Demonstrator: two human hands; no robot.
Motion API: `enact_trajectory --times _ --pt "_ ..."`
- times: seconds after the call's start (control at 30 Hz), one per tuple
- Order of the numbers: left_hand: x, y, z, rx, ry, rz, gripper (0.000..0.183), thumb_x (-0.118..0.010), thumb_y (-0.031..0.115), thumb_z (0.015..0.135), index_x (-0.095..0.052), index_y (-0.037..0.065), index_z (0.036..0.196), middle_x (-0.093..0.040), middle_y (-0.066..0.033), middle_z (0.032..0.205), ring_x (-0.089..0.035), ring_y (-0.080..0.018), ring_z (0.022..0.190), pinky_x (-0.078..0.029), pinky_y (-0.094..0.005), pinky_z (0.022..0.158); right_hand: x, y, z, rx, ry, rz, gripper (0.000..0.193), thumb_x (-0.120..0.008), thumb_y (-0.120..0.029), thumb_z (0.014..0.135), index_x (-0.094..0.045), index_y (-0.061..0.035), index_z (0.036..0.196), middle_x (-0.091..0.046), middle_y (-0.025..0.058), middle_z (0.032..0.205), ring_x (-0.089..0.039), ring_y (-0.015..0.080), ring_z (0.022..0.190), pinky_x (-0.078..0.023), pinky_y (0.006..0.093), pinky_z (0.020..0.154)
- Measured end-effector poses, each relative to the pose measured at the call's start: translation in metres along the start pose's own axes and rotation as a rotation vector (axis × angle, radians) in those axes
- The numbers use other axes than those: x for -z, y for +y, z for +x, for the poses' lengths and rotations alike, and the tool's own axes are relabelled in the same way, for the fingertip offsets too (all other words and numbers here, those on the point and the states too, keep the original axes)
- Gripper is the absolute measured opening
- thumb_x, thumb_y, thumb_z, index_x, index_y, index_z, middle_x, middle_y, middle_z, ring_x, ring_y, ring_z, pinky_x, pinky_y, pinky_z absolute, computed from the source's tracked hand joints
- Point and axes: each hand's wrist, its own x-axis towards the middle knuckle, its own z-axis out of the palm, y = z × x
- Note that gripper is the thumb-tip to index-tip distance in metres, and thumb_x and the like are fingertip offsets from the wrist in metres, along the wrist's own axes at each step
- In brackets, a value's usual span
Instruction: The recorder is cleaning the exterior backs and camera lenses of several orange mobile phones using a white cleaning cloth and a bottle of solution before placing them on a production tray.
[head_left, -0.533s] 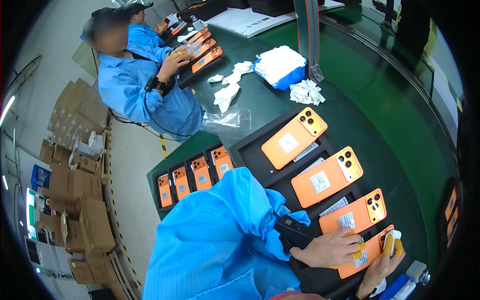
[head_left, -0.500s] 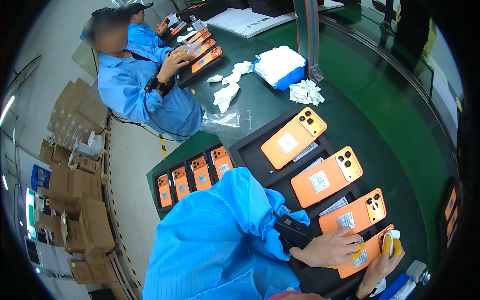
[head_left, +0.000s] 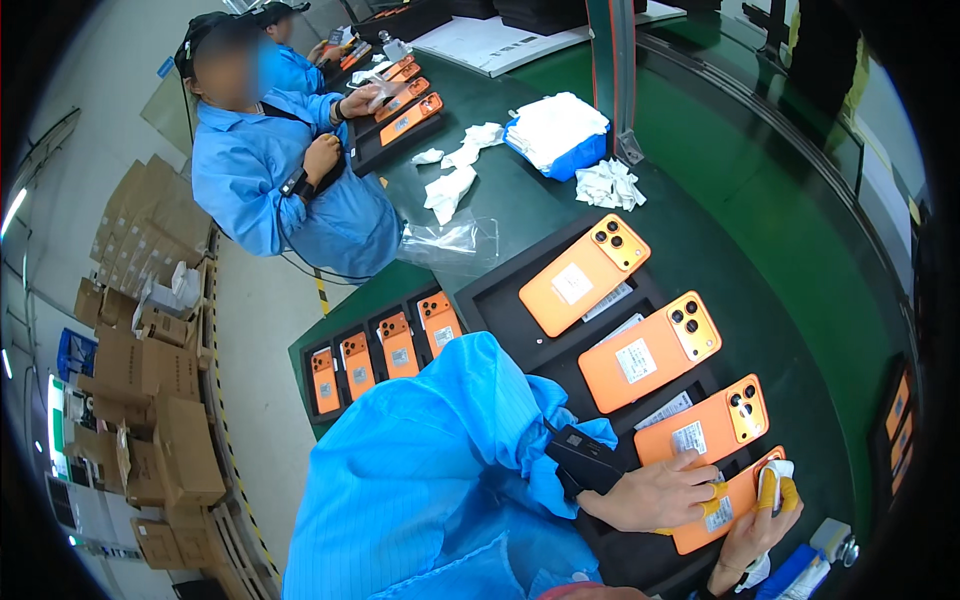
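Note:
The nearest orange phone lies back up at the lower right, a white label on it. My left hand, in yellow finger covers, grips this phone at its left side, fingers on the back and thumb along the edge. With fingers closed round a small white cloth, my right hand presses it at the phone's camera end. Hand and cloth hide much of the lenses. Just beyond, a second orange phone lies beside my left fingertips. Further up the black tray are a third phone and a fourth.
Another tray of orange phones sits left of my sleeve. White cloths are stacked in blue wrapping near a metal post; crumpled ones lie around. A bottle stands lower right. A co-worker works at another phone tray.
My hands keep nearly the same place on the phone; the cloth has shifted only slightly. The co-worker's hands have moved apart, one drawing back toward the body.

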Motion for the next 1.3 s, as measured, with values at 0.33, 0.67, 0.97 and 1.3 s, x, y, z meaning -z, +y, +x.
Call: enact_trajectory --times 0.33,0.67,0.97,1.3 --pt "0.006 -0.002 -0.001 0.005 0.066 0.060 0.013 -0.064 0.018 0.076 -0.070 0.011 0.085 -0.058 -0.0031 0.109 -0.043 -0.0238 0.121 -0.028 -0.0425 0.106 -0.003 -0.004 0.004 0.033 0.011 -0.009 0.054 -0.053 0.013 0.062 -0.065 -0.0007 0.112 -0.055 0.0178 0.106 -0.051 0.0352 0.094 -0.045 0.0415 0.075" --pt "0.011 -0.002 -0.001 0.013 0.051 0.071 0.012 -0.065 0.016 0.077 -0.071 0.010 0.086 -0.063 -0.0016 0.100 -0.045 -0.0236 0.119 -0.029 -0.0429 0.106 -0.005 -0.008 0.005 -0.029 0.040 -0.079 0.047 -0.053 0.016 0.069 -0.067 -0.0014 0.110 -0.057 0.0161 0.105 -0.052 0.0319 0.093 -0.047 0.0382 0.076" --pt "0.009 0.000 -0.001 0.013 0.040 0.077 0.012 -0.064 0.015 0.078 -0.070 0.009 0.085 -0.062 -0.0021 0.098 -0.045 -0.0250 0.118 -0.030 -0.0430 0.104 -0.003 -0.008 0.004 0.024 0.058 -0.076 0.044 -0.054 0.016 0.070 -0.067 -0.0008 0.109 -0.057 0.0162 0.104 -0.053 0.0315 0.093 -0.047 0.0384 0.074" --pt "0.021 -0.019 -0.008 -0.054 -0.207 0.111 0.052 -0.064 0.035 0.077 -0.056 0.010 0.122 -0.050 -0.0052 0.128 -0.046 -0.0245 0.114 -0.033 -0.0454 0.091 -0.005 -0.028 0.009 -0.009 0.063 0.029 0.048 -0.060 0.001 0.055 -0.070 -0.0063 0.101 -0.059 0.0123 0.103 -0.055 0.0315 0.089 -0.045 0.0418 0.078"
